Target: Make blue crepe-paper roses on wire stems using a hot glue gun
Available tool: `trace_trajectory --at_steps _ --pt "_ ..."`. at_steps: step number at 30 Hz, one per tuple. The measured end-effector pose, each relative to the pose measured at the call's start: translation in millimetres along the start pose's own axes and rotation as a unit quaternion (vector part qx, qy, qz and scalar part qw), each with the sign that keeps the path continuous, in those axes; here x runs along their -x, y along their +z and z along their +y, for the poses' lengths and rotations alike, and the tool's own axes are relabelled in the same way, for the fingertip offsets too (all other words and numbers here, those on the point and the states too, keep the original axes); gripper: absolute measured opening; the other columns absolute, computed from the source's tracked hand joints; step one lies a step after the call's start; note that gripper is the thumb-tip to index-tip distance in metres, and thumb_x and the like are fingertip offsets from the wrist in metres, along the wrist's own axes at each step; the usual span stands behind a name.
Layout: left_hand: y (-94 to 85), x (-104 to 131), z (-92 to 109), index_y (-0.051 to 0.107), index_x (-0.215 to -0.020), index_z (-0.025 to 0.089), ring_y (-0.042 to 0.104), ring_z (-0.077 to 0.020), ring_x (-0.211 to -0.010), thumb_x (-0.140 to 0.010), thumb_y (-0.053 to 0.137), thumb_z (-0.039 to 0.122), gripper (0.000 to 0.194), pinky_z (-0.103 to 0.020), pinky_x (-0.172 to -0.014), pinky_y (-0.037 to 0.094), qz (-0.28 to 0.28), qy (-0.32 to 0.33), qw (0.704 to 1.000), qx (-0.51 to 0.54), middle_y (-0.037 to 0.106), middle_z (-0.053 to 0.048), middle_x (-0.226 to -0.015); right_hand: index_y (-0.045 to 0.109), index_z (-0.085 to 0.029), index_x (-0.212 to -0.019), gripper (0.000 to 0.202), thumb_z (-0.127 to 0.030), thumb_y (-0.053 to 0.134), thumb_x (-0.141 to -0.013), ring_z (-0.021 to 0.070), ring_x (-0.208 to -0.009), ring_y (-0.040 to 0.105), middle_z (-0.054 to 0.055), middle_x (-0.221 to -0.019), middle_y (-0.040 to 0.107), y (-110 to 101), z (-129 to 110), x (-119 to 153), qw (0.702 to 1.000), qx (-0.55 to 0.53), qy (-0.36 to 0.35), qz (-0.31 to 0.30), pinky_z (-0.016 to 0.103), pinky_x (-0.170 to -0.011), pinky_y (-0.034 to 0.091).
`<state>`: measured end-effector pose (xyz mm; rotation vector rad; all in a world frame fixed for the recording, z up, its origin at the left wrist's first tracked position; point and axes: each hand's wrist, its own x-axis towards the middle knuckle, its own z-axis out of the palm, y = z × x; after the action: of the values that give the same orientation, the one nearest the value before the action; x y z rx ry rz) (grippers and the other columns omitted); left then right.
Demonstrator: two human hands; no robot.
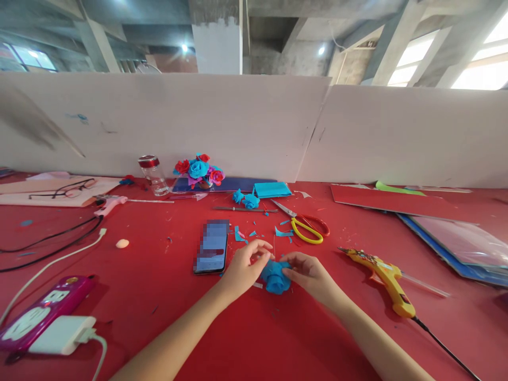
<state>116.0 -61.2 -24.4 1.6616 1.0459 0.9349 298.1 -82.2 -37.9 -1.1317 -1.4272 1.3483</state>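
Left hand (246,266) and right hand (311,271) bare; forearms (190,318) bare, slim; fingers (297,257) seemingly slender, slightly blurred.

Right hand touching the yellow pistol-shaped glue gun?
Apart. The head view shows red tabletop between the right hand and the yellow pistol-shaped glue gun; its fingers are at the blue paper flower.

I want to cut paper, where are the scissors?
In the head view, the scissors lie right of centre, beyond the right hand and beside blue paper scraps.
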Motion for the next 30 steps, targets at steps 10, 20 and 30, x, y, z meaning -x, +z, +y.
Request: trace_trajectory --at_steps 10,20,30 --pt "-8.4 -1.4 1.7 0.054 -0.1 0.019 0.059 -0.0163 -0.083 -0.079 0.057 0.03 0.024 -0.029 -0.076 0.044 -0.041 -0.078 0.992 0.09 0.061 -0.002 -0.085 0.054 -0.022 -0.077 0.027 -0.038 0.072 -0.066 0.0106 -0.06 0.052 -0.004 -0.068 0.053 -10.3 -4.5 5.1 0.988 -0.147 0.043 0.032 0.024 -0.058 0.044" --pt "1.0 2.7 3.7 0.06 -0.093 0.02 0.059 -0.0181 -0.08 -0.072 0.064 0.032 0.024 -0.022 -0.051 0.047 -0.089 -0.096 0.987 0.092 0.06 -0.002 -0.084 0.059 -0.02 -0.085 0.023 -0.035 0.069 -0.071 0.0116 -0.068 0.052 -0.001 -0.076 0.058 -1.0 -8.3 7.7 0.997 -0.08 0.017 -0.009 0.024 -0.062 0.041" --pt "7.6 5.2 5.6 0.058 -0.093 0.019 0.059 -0.0139 -0.07 -0.068 0.068 0.029 0.028 -0.019 -0.053 0.044 -0.067 -0.084 0.992 0.071 0.063 0.0 -0.074 0.057 -0.017 -0.07 0.009 -0.025 0.063 -0.071 0.014 -0.065 0.048 -0.001 -0.067 0.054 8.9 -6.6 6.5 0.987 0.149 -0.051 -0.018 0.028 -0.062 0.041"
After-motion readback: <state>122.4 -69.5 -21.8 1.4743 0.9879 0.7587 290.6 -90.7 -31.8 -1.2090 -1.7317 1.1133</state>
